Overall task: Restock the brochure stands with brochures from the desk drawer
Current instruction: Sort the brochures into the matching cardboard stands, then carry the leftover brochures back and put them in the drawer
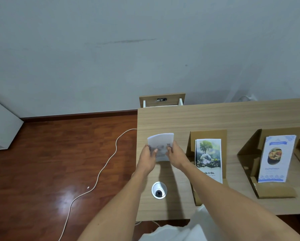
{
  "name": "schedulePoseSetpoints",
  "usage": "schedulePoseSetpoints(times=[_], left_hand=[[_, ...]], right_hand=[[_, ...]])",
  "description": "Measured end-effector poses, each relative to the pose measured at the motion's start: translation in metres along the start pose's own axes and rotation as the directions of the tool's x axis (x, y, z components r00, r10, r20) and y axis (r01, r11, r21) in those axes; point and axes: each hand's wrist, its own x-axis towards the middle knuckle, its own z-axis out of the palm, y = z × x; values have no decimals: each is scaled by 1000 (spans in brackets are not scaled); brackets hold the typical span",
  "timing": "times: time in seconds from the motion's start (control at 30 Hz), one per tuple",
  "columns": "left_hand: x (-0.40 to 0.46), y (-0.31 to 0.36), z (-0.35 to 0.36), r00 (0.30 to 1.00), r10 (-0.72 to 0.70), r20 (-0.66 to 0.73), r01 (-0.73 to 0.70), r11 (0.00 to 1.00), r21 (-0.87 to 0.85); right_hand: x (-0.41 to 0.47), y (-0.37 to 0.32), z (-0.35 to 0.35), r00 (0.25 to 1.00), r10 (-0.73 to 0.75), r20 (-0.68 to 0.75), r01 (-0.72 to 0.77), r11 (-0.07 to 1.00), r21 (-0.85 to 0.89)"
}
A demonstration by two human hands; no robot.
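Brochures, a small stack with a pale cover, are held upright above the left end of the desk, clear of its surface so far as the view shows.

Desk: light wood, set against a grey wall; an open drawer projects at its far left corner. A cable grommet sits near the front left edge.

Stands: two cardboard brochure stands occupy the desk right of the hands. The nearer stand holds tree-and-globe brochures; the farther stand holds blue food brochures. Both appear stocked; how full cannot be told. A further stand may lie beyond the right edge.

Hands: the left hand grips the stack's left edge, thumb across the cover. The right hand grips its right edge, fingers curled round it. Both are closed on the stack; neither is free.

Assessment: the step in hand appears to be squaring the stack before loading. Recommended: identify the cover and match it to the correct stand, tap the lower edge level on the desk, then lower it behind the stand's front lip with cover facing outward, steadying the light cardboard stand against tipping.

A white cable lies on the wooden floor to the left.
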Motion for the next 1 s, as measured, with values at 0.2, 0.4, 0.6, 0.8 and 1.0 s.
schedulePoseSetpoints(times=[0.2, 0.4, 0.6, 0.8, 1.0], left_hand=[[-4, -2, 1, 999, -37, 37, 36, 999, 29], [-9, -8, 0, 994, -108, 1, 107, 988, 113], [-13, 3, -13, 992, -113, -63, 115, 993, 41], [-24, 5, -24, 963, -228, -143, 205, 966, -159], [-50, -2, -19, 915, -341, -215, 280, 922, -267]], right_hand=[[-4, 2, -1, 997, 52, 57, -53, 999, 8], [-11, 7, 2, 987, 119, 108, -113, 992, -56], [-14, -12, 0, 999, 15, 29, -14, 999, -41], [-22, -22, 3, 997, -60, 39, 60, 998, -14], [-35, -30, 23, 994, -29, 103, 11, 985, 173]])
